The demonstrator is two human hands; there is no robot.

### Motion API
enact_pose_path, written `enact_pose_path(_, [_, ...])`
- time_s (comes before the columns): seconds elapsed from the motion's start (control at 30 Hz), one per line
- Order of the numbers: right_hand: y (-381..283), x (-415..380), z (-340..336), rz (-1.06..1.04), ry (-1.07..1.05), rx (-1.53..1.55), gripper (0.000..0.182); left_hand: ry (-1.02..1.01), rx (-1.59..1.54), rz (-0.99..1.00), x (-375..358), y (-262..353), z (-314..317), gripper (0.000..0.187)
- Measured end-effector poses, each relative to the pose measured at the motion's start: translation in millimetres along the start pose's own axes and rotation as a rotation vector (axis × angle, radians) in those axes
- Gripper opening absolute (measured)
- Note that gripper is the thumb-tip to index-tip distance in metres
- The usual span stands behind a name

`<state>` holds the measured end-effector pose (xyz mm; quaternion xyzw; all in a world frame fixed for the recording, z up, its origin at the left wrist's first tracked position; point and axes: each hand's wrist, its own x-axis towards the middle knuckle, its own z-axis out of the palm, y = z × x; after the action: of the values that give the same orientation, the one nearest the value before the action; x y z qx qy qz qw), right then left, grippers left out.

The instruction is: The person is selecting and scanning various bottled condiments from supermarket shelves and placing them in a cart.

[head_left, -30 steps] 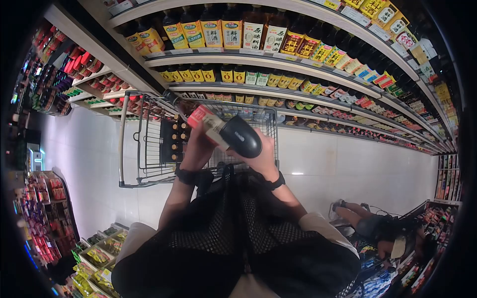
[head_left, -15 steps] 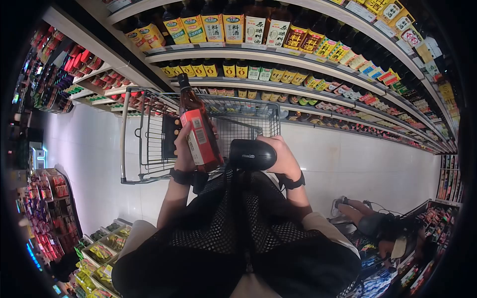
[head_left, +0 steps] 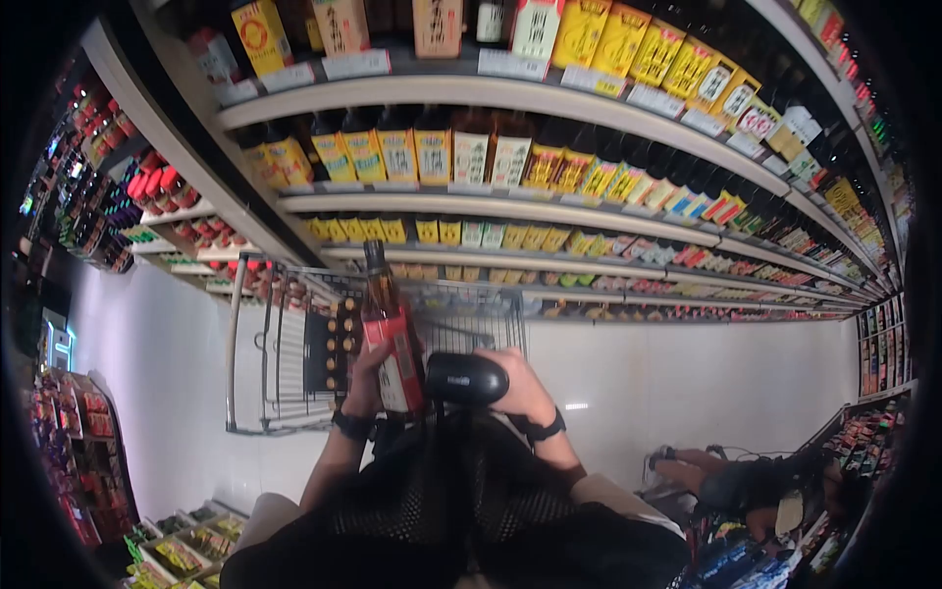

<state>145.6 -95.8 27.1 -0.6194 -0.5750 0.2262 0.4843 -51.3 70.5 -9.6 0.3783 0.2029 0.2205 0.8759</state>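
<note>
A dark glass bottle (head_left: 391, 339) with a red and white label leans slightly, neck away from me. My left hand (head_left: 365, 378) is closed around its lower left side. Just right of the bottle sits a black rounded device (head_left: 467, 379) with small pale lettering. Behind and beside that device is my right hand (head_left: 522, 385), fingers curled; the device covers part of them, so what they grip is hidden. Beyond both hands stands a wire shopping cart (head_left: 280, 339). Inside it, a dark pack of bottles (head_left: 334, 344) lies left of the held bottle.
Shelves (head_left: 510, 93) of bottles with yellow and white labels curve across the far side. Bins of packets (head_left: 186, 545) stand at lower left. A person (head_left: 736, 481) is low beside goods at lower right. Pale floor (head_left: 628, 378) runs along the shelves.
The view has tilted up, so hands, bottle and cart sit lower in the picture and another upper shelf shows. The bottle stands more upright in view, its label turned a little.
</note>
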Motion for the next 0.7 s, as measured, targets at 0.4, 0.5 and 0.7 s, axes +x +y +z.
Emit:
enact_pose_path(0.4, [12.9,-14.3,-11.1,0.015,0.401,0.132,0.032,-0.178,0.619,0.515,71.8,143.9,121.4,0.079])
enact_pose_path(0.5, [12.8,-21.9,-16.5,0.020,0.445,0.122,0.031,-0.319,0.859,0.948,92.5,195.8,170.1,0.076])
enact_pose_path(0.7, [25.6,-42.5,-16.9,0.017,0.550,0.139,0.039,-0.344,1.100,1.188,148.9,260.2,233.5,0.080])
